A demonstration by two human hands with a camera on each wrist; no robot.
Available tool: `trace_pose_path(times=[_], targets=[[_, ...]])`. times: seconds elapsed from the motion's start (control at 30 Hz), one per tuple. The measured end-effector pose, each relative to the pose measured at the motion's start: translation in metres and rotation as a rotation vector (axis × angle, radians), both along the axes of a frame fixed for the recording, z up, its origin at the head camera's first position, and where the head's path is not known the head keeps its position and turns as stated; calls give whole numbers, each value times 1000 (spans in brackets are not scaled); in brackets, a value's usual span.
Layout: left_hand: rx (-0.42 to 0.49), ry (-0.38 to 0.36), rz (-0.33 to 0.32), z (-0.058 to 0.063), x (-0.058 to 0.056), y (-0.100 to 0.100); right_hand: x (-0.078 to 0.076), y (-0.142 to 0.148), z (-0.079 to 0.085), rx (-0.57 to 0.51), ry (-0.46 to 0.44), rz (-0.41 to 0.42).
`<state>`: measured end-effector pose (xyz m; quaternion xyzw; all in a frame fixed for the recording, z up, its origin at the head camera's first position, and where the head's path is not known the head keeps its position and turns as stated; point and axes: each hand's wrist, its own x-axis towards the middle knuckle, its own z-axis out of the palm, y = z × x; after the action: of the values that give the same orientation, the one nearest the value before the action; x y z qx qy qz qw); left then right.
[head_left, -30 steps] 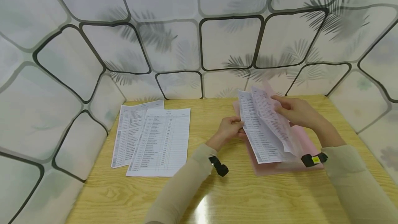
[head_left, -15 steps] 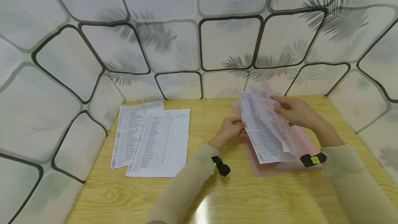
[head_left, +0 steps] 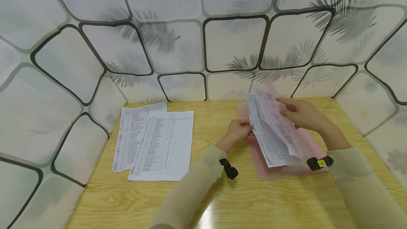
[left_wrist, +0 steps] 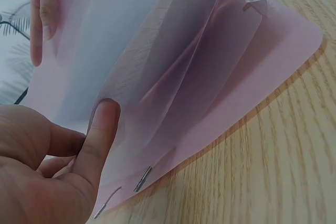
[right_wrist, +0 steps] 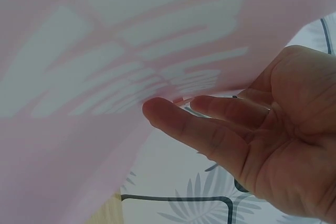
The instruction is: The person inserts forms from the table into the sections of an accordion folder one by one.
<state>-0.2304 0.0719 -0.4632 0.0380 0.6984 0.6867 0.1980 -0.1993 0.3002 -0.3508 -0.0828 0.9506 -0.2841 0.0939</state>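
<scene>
A pink paper folder (head_left: 264,172) lies on the table, its upper cover (right_wrist: 63,145) lifted. My right hand (head_left: 302,114) holds that raised cover near its far edge, thumb and fingers at the rim in the right wrist view. On the folder's left side my left hand (head_left: 237,131) pinches the left edge of a printed sheet (head_left: 259,133), which stands tilted. Print also shows on a leaf (head_left: 275,121) leaning against the cover. In the left wrist view my left thumb (left_wrist: 102,129) presses the sheet's edge. Metal-tipped cords (left_wrist: 143,179) stick out by the folder's edge.
Two overlapping printed lists lie on the left: a front sheet (head_left: 165,144) and a rear sheet (head_left: 130,137). The wooden table (head_left: 127,204) is bordered by patterned fabric walls (head_left: 235,45) at the back and sides.
My left hand has slid slightly right, and the printed sheet's left edge has shifted right with it, toward the raised cover. My right hand has stayed nearly still.
</scene>
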Motion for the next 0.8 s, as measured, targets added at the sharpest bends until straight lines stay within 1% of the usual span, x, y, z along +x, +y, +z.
trace_pose_path(times=[0.23, 0.37, 0.63, 0.8], targets=[[11, 16, 18, -1, 0, 8, -1, 2, -1, 5, 12, 4], [-4, 16, 26, 0, 0, 11, -1, 2, 0, -3, 15, 8], [-32, 5, 11, 1, 0, 12, -1, 3, -1, -15, 15, -5], [-17, -7, 11, 3, -1, 15, -1, 3, -3, -12, 25, -10]])
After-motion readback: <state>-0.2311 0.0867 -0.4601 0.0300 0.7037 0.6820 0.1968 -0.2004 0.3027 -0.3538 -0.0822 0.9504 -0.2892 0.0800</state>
